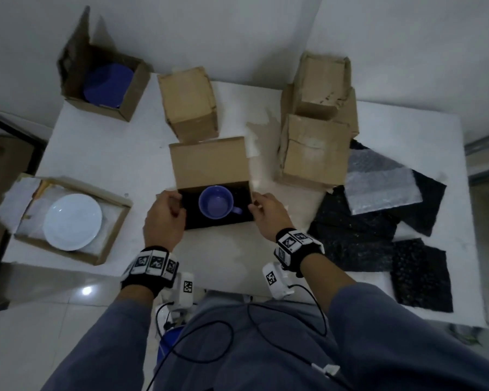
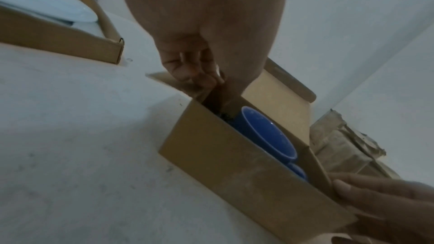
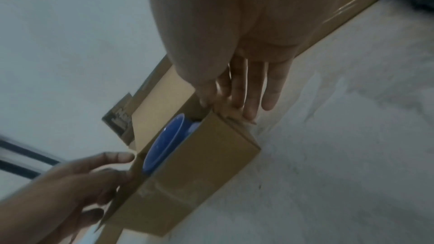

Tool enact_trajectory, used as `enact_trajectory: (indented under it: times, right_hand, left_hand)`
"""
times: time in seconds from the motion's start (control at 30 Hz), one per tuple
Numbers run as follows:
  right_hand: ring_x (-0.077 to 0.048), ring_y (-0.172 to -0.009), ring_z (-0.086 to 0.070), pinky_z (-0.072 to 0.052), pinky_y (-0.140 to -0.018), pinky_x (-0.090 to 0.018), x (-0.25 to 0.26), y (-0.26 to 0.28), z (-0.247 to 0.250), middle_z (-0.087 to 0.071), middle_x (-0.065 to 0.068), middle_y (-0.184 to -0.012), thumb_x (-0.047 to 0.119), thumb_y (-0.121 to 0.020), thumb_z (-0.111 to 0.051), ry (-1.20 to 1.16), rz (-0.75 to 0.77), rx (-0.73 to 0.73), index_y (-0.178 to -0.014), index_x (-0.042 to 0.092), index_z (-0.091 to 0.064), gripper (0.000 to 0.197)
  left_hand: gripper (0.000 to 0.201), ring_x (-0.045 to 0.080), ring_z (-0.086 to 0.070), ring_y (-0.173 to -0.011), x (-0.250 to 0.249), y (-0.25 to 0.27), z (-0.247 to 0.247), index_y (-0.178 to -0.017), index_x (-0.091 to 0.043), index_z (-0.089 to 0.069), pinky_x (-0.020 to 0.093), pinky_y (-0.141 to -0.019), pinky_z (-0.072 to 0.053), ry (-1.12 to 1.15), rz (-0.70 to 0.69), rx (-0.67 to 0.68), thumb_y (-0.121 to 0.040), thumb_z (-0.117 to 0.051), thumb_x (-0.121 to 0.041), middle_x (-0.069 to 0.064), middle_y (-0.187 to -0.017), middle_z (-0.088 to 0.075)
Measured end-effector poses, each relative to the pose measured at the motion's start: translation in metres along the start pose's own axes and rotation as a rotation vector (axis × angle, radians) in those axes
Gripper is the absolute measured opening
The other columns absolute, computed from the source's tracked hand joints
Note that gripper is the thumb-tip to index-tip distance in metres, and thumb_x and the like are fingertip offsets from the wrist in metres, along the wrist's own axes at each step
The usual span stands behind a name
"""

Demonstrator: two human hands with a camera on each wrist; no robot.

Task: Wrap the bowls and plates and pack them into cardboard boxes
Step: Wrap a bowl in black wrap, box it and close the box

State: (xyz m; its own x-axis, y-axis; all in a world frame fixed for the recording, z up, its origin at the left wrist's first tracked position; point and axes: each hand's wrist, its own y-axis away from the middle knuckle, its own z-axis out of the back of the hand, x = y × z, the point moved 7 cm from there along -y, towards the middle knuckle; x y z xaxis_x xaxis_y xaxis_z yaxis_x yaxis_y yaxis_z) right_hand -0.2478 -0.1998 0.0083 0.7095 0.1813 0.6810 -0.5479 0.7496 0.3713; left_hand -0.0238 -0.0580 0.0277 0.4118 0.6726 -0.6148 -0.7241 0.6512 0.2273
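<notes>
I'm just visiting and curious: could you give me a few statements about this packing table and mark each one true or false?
1. A blue cup sits inside the open box in the middle. True.
2. The white plate lies bare on the table. False: it lies in a shallow box.
3. The left hand and right hand are at opposite sides of the middle box. True.
4. The bubble wrap covers the cup. False: it lies on dark sheets to the right.

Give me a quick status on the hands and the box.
Left hand pinches box edge; right hand touches the other side, fingers straight. Blue cup inside. Nothing blocking.
</notes>
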Motion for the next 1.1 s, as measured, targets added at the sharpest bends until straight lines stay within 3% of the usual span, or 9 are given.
enact_trajectory:
  times: [0.13, 0.23, 0.37, 0.47, 0.57, 0.73, 0.87, 0.97, 1.1]
  right_hand:
    - [-0.025, -0.099, -0.063, -0.05, -0.09, -0.034, -0.024, 0.012, 0.031, -0.068, -0.007, -0.11, 0.023, -0.093, -0.063, -0.119, -0.045, 0.091, -0.116, 0.014, -0.068, 0.026]
    - [-0.018, -0.089, -0.064, -0.052, -0.085, -0.031, -0.059, 0.036, 0.071, -0.069, -0.001, -0.093, 0.021, -0.093, -0.063, -0.132, -0.05, 0.078, -0.1, 0.016, -0.072, 0.013]
    - [-0.012, -0.081, -0.061, -0.046, -0.077, -0.02, -0.139, 0.082, 0.139, -0.07, -0.003, -0.09, 0.012, -0.09, -0.064, -0.145, -0.107, -0.067, -0.092, 0.014, -0.072, 0.008]
    - [-0.02, -0.082, -0.061, -0.051, -0.078, -0.032, -0.216, 0.119, 0.188, -0.065, -0.004, -0.092, 0.008, -0.082, -0.066, -0.056, -0.256, -0.218, -0.093, 0.018, -0.07, 0.015]
    - [-0.033, -0.099, -0.056, -0.047, -0.082, -0.041, -0.276, 0.157, 0.229, -0.056, -0.01, -0.107, 0.023, -0.074, -0.074, 0.189, -0.44, -0.427, -0.107, 0.017, -0.063, 0.036]
    - [-0.03, -0.112, -0.048, -0.043, -0.09, -0.043, -0.33, 0.173, 0.225, -0.047, -0.007, -0.119, 0.059, -0.071, -0.072, 0.325, -0.633, -0.209, -0.121, 0.02, -0.048, 0.068]
    - [-0.032, -0.111, -0.049, -0.042, -0.089, -0.042, -0.332, 0.162, 0.221, -0.052, -0.01, -0.115, 0.045, -0.079, -0.072, 0.286, -0.524, -0.196, -0.11, 0.017, -0.058, 0.044]
    - [-0.032, -0.094, -0.06, -0.047, -0.075, -0.037, -0.317, 0.151, 0.238, -0.061, -0.01, -0.096, 0.028, -0.081, -0.069, 0.143, -0.422, -0.242, -0.087, 0.018, -0.055, 0.019]
    - [-0.031, -0.082, -0.059, -0.049, -0.067, -0.036, -0.268, 0.134, 0.271, -0.051, -0.005, -0.086, 0.022, -0.081, -0.065, 0.119, -0.207, -0.258, -0.078, 0.018, -0.055, 0.011]
  left_hand:
    - [0.03, 0.015, -0.054, -0.065, -0.033, 0.019, -0.026, -0.089, -0.028, -0.058, 0.035, -0.066, -0.047, 0.14, -0.143, 0.138, -0.084, -0.066, 0.001, 0.001, -0.071, -0.057]
    - [0.033, 0.013, -0.054, -0.063, -0.081, 0.054, -0.056, -0.086, -0.028, -0.062, 0.031, -0.062, -0.048, 0.105, -0.34, 0.206, -0.081, -0.07, 0.003, -0.004, -0.072, -0.059]
    - [0.033, 0.014, -0.054, -0.064, -0.145, 0.102, -0.129, -0.084, -0.033, -0.062, 0.032, -0.062, -0.048, 0.064, -0.465, 0.398, -0.082, -0.073, -0.001, -0.006, -0.072, -0.058]
    - [0.032, 0.007, -0.054, -0.073, -0.194, 0.131, -0.188, -0.088, -0.032, -0.061, 0.026, -0.068, -0.047, 0.05, -0.622, 0.498, -0.083, -0.071, -0.002, -0.01, -0.079, -0.054]
    - [0.022, 0.006, -0.054, -0.087, -0.234, 0.155, -0.24, -0.096, -0.026, -0.063, 0.022, -0.078, -0.047, 0.001, -0.724, 0.56, -0.086, -0.069, -0.007, -0.011, -0.096, -0.05]
    - [0.019, 0.011, -0.053, -0.099, -0.26, 0.175, -0.305, -0.106, -0.028, -0.06, 0.03, -0.083, -0.05, -0.176, -0.65, 0.694, -0.091, -0.065, -0.019, -0.01, -0.109, -0.043]
    - [0.022, 0.017, -0.054, -0.108, -0.262, 0.174, -0.322, -0.112, -0.025, -0.062, 0.032, -0.091, -0.048, -0.272, -0.454, 0.771, -0.091, -0.068, -0.022, -0.003, -0.115, -0.044]
    - [0.029, 0.018, -0.056, -0.107, -0.276, 0.172, -0.316, -0.116, -0.024, -0.059, 0.029, -0.091, -0.047, -0.168, -0.406, 0.745, -0.089, -0.07, -0.02, -0.001, -0.115, -0.048]
    - [0.059, 0.017, -0.061, -0.09, -0.312, 0.18, -0.303, -0.132, -0.028, -0.048, 0.014, -0.076, -0.048, 0.049, -0.419, 0.759, -0.083, -0.078, -0.015, 0.004, -0.113, -0.053]
